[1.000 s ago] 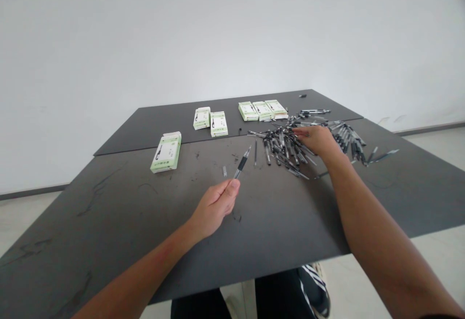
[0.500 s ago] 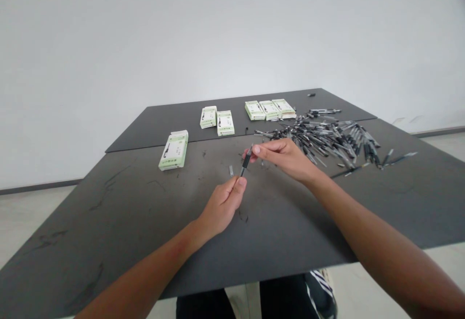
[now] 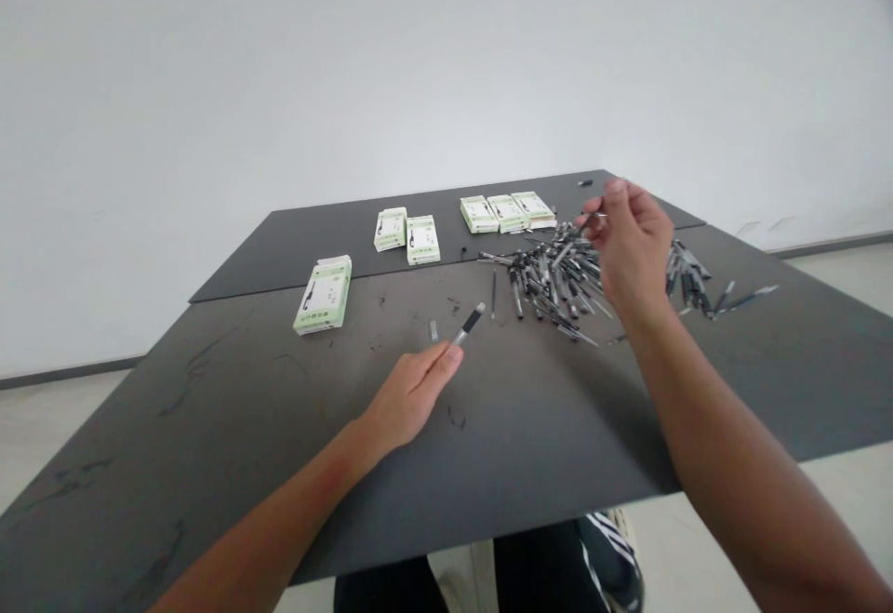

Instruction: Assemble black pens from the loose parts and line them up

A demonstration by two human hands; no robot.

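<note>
Pen barrel (image 3: 470,323) sits in the left grip (image 3: 410,392), its lower end enclosed between thumb and curled fingers, its upper end sticking out past the thumb and slanting up to the right, clear of the worktop (image 3: 544,446). The left grip is closed around it. The right grip (image 3: 636,246) is held up over the heap of pens (image 3: 554,280), thumb and fingertips pinched together on a thin dark rod (image 3: 591,220), well apart from the barrel.

The barrel is a slim, straight tube, see-through near the thumb, with a black sleeve around its front part and a clear tip. The heap is a tangle of clear and black plastic sticks lying in many directions. One dark stick (image 3: 494,293) lies alone just left of it, and a small clear piece (image 3: 433,330) rests just beyond the left fingers. The worktop is matt dark grey, smudged and scuffed, with a seam across it. Six flat white-and-green cartons lie on it, the nearest carton (image 3: 325,295) on the left.

Inside the left grip the barrel's rear end is hidden. The right forearm and palm cover part of the heap. The rod's lower end is hard to make out against the pens, and the carton print is too small to read.
</note>
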